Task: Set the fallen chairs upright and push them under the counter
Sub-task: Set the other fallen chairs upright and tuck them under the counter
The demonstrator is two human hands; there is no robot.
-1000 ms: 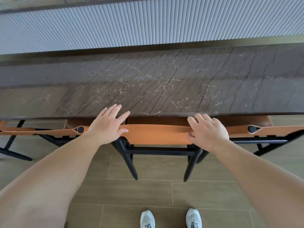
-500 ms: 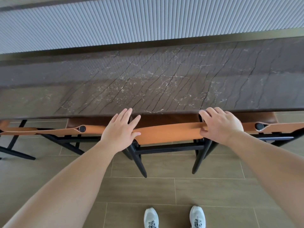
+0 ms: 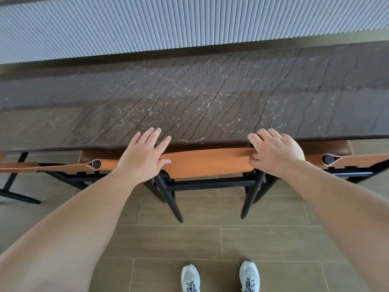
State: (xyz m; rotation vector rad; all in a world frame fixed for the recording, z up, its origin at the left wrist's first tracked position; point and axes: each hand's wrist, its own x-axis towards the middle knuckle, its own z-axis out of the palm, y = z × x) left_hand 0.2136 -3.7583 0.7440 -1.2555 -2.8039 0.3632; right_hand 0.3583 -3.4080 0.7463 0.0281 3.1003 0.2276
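An upright chair with a tan leather backrest (image 3: 208, 162) and black legs (image 3: 171, 202) stands straight ahead of me, its seat tucked beneath the dark marble counter (image 3: 210, 98). My left hand (image 3: 143, 157) lies flat on the backrest's left end, fingers spread and reaching over the counter's edge. My right hand (image 3: 275, 150) curls over the backrest's right end, fingers over the top and thumb at the front.
Two matching chairs stand upright under the counter, one to the left (image 3: 63, 166) and one to the right (image 3: 357, 160), close beside the middle one. A ribbed grey wall panel (image 3: 189, 22) runs behind the counter. My white shoes (image 3: 190, 277) stand on the wood-look tile floor.
The middle chair has slid forward, further under the counter. Both hands moved with it, and the fingers now reach the counter's edge.
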